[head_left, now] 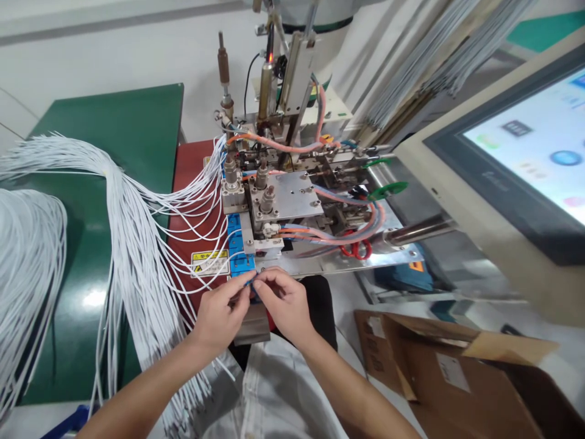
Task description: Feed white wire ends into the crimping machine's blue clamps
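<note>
My left hand (222, 314) and my right hand (284, 302) meet at the near end of a row of blue blocks (241, 263) on the machine. Thumb and forefinger are pinched on both hands, their tips almost touching. A small dark-blue bit shows between the fingertips; what each hand grips is too small and covered to make out. White wires (198, 210) run from a thick bundle (132, 256) on the left into the blue blocks, and some pass close by my left hand.
The machine (290, 192) with its metal plates and orange air hoses (329, 235) stands just ahead. Red-handled scissors (356, 247) lie on its base. A screen (525, 146) juts in at right, above a cardboard box (461, 378). More white wires (27, 274) cover the green table (137, 110).
</note>
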Available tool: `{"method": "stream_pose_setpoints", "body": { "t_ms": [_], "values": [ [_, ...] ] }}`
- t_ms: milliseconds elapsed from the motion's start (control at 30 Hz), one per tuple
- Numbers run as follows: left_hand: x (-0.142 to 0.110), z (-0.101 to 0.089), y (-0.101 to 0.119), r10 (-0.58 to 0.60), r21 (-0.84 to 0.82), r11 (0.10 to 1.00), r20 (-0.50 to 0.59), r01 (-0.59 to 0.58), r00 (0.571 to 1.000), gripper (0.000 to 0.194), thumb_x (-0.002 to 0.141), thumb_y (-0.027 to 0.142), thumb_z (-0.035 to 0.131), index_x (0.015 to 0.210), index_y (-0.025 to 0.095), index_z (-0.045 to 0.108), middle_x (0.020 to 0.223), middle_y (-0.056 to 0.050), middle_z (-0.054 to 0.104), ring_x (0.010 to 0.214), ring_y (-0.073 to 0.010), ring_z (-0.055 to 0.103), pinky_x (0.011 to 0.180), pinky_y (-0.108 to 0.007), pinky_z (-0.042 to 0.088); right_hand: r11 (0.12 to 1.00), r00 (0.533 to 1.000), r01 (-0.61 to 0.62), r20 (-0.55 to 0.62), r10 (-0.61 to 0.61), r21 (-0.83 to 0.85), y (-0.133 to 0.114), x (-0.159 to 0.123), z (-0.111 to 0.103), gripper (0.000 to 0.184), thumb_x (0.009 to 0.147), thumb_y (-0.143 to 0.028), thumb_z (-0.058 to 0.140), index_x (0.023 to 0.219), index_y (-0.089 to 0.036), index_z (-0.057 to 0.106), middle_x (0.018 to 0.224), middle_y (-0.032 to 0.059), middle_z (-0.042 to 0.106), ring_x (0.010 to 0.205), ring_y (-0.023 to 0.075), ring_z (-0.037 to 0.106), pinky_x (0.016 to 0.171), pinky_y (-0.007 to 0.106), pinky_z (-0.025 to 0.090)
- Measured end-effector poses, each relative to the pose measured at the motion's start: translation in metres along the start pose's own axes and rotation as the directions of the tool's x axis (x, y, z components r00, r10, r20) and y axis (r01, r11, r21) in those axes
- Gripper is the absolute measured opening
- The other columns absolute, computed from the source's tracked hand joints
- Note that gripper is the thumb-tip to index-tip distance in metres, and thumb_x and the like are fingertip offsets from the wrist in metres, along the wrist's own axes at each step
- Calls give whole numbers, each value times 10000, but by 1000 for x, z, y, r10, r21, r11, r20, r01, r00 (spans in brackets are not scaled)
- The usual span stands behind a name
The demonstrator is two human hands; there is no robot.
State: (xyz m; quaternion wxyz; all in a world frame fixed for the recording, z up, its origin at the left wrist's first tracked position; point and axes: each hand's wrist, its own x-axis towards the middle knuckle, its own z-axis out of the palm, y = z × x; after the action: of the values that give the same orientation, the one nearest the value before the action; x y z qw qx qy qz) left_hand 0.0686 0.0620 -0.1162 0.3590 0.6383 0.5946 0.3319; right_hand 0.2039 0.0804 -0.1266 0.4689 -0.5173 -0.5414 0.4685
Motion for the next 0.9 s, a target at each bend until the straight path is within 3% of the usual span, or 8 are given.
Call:
{"method": "stream_pose_setpoints", "body": {
  "t_ms": [133, 267, 333, 433, 533, 633, 900],
  "values": [
    [0, 3, -4, -56, -20, 998, 2, 56, 998, 254, 830, 240, 480, 1058, 183, 577, 779, -15, 685, 659, -107, 629, 660, -198, 495, 991, 999, 40, -18, -43, -130, -2, 0, 0, 111, 755, -199, 545, 648, -178, 566, 646, 16, 549, 594, 128, 510, 565, 255, 427],
    [3, -3, -6, -63, 1, 998, 70, 63, 996, 297, 835, 251, 486, 1128, 204, 500, 778, 10, 675, 682, -111, 629, 669, -212, 490, 946, 989, 147, 20, -148, -290, 2, -1, -5, 114, 772, -200, 529, 660, -181, 545, 672, 23, 558, 629, 135, 519, 601, 257, 424],
    [5, -9, -7, -17, 102, 995, 120, 5, 993, 335, 831, 236, 495, 1165, 228, 469, 824, 15, 664, 727, -120, 624, 688, -231, 489, 931, 988, 154, 44, -148, -330, 7, -1, -9, 118, 796, -211, 498, 687, -183, 534, 691, 23, 553, 638, 135, 518, 602, 254, 420],
    [8, -16, -12, 132, 272, 945, 185, -180, 974, 219, 855, 195, 447, 1052, 227, 538, 919, -11, 621, 841, -142, 595, 771, -277, 477, 919, 994, 106, 43, -97, -380, 18, 0, -13, 128, 821, -226, 455, 716, -190, 518, 696, 18, 544, 622, 134, 512, 585, 251, 410],
    [10, -16, -20, 264, 357, 880, 181, -313, 947, 214, 873, 150, 389, 991, 196, 561, 951, -45, 565, 868, -149, 570, 804, -296, 472, 904, 996, 89, 57, -72, -419, 25, 2, -13, 142, 831, -228, 419, 724, -192, 504, 694, 25, 545, 645, 151, 527, 608, 268, 414],
    [10, -13, -26, 319, 405, 842, 157, -356, 935, 249, 855, 100, 381, 1011, 181, 557, 930, -56, 530, 832, -147, 567, 773, -285, 484, 898, 995, 95, 82, -66, -431, 27, 4, -12, 150, 832, -231, 398, 724, -190, 494, 697, 37, 547, 664, 166, 533, 628, 284, 419],
    [11, -11, -19, 191, 507, 822, 182, -259, 965, 200, 839, 60, 378, 893, 143, 552, 830, -63, 524, 814, -182, 552, 774, -340, 477, 912, 993, 13, 111, 36, -410, 26, 9, -11, 125, 788, -180, 421, 687, -190, 493, 674, 19, 544, 639, 155, 517, 606, 262, 397]
  ]
}}
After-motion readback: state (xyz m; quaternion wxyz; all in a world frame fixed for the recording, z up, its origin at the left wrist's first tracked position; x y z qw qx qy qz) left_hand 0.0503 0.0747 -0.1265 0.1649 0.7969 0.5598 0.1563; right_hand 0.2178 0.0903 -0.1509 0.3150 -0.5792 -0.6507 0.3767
